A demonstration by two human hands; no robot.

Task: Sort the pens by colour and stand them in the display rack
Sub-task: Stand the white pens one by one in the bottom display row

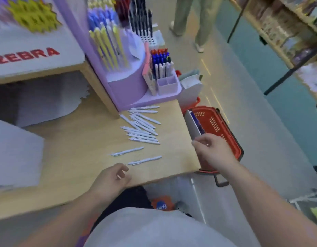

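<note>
Loosely heaped on a pale wooden counter (82,145), slim pens (141,127) with smooth, lilac-white barrels lie just in front of the purple rack (129,90), most pointing sideways. Two more lie singly farther out from the rack. The last pen (145,160) sits just beyond the left hand (110,179), untouched. That hand is at the counter's edge, well out from the rack, fingers loosely curled and holding nothing. The right hand (213,151) reaches off the counter to the rack's right. Its fingertips (196,144) meet the near end of a flat white box (192,125) standing in a red perforated plastic basket (216,125); blur hides whether they grip it. Yellow pens (107,49) stand upright in the rack's round tier.
</note>
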